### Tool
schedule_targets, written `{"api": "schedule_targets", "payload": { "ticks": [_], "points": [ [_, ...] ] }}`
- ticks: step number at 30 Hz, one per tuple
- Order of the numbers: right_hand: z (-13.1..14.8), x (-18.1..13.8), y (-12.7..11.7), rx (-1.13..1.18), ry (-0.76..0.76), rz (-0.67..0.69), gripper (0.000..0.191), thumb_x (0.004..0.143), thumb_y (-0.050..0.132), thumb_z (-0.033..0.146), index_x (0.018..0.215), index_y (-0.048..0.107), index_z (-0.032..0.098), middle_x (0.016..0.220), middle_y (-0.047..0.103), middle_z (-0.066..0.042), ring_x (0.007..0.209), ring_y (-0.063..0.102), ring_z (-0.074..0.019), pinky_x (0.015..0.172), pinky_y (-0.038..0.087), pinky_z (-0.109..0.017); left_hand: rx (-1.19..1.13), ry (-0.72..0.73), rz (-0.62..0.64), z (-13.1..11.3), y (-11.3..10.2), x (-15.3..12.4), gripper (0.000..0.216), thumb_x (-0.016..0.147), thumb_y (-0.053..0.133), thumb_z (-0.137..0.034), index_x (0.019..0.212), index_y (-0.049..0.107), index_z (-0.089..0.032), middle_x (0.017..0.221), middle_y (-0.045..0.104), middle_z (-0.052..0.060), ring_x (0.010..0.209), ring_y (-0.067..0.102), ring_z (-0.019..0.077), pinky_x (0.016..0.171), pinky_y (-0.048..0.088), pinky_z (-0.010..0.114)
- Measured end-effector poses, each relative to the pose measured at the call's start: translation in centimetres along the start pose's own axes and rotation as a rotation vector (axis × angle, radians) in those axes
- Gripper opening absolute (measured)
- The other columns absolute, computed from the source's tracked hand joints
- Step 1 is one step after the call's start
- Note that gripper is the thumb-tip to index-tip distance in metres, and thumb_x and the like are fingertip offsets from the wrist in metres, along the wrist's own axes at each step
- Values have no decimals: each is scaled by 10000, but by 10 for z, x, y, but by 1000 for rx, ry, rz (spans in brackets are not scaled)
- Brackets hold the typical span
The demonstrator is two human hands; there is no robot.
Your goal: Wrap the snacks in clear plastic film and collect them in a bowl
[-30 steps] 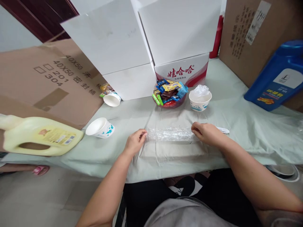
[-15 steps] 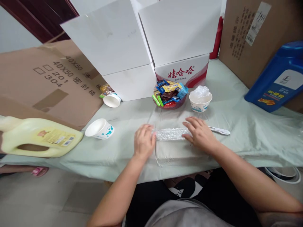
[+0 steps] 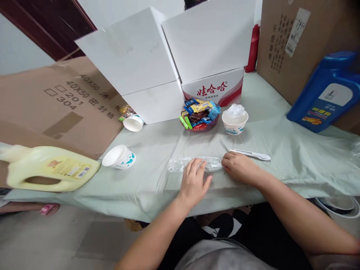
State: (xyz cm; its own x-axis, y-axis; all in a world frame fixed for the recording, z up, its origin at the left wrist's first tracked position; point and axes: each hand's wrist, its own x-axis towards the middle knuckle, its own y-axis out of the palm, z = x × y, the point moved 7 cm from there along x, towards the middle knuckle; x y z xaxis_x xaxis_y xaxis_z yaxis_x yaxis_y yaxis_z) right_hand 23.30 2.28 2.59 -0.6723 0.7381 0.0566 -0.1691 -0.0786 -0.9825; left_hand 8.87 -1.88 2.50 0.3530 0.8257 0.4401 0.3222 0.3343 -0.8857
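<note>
A long strip of crumpled clear plastic film [image 3: 176,165] lies across the green tablecloth in front of me. My left hand [image 3: 194,180] rests over its middle, fingers spread and thumb apart. At the film's right end my right hand [image 3: 237,167] has its fingers curled together on the plastic; the fingertips are partly hidden. Just behind the right hand lies a white utility knife [image 3: 251,154]. Beyond the film stands a bowl [image 3: 215,122] of wrapped snacks [image 3: 201,112]. To its right, a paper cup [image 3: 235,127] holds clear plastic.
Another paper cup [image 3: 119,157] tilts at left, near a yellow jug [image 3: 53,168]. A third cup [image 3: 133,123] lies on its side by the white boxes [image 3: 152,101]. Brown cartons [image 3: 84,108] flank both sides; a blue bottle [image 3: 320,93] stands at right.
My left hand has moved right, from the film's left end to its middle. My right hand's fingers have curled in at the right end. The view has shifted slightly.
</note>
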Motion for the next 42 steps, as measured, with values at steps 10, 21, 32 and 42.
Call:
{"api": "schedule_targets", "payload": {
  "ticks": [10, 21, 32, 42],
  "points": [
    [-3, -19, -31, 784, -106, -15, 490, 996, 326, 534, 1143, 624, 174, 1008, 706, -82, 886, 644, -188, 785, 465, -302, -533, 287, 97, -54, 3, -18, 190, 936, 513, -211, 1076, 640, -221, 1013, 709, 68, 928, 665, 207, 846, 539, 383],
    [-4, 15, 27, 982, 164, 143, 722, 952, 273, 660, 1435, 369, 131, 1225, 610, -172, 588, 624, -135, 608, 521, -309, -553, -372, 89, 44, 23, 37, 129, 858, 592, -298, 883, 655, -188, 765, 675, 7, 688, 619, 135, 657, 494, 248],
    [-12, 10, 10, 768, 277, -125, 553, 850, 644, 287, 1364, 454, 211, 1092, 687, -80, 707, 660, -151, 690, 521, -299, -315, -488, 59, 72, 49, 44, 299, 762, 707, -231, 1031, 577, -234, 701, 582, -46, 700, 597, 163, 705, 463, 287],
    [45, 7, 13, 155, -273, -15, 268, 815, 704, 307, 1026, 702, 142, 973, 658, -113, 942, 575, -249, 855, 472, -368, -58, -330, -186, 64, 9, 50, 309, 830, 644, -235, 1123, 581, -160, 1018, 612, 105, 943, 599, 251, 841, 481, 380]
  ]
}}
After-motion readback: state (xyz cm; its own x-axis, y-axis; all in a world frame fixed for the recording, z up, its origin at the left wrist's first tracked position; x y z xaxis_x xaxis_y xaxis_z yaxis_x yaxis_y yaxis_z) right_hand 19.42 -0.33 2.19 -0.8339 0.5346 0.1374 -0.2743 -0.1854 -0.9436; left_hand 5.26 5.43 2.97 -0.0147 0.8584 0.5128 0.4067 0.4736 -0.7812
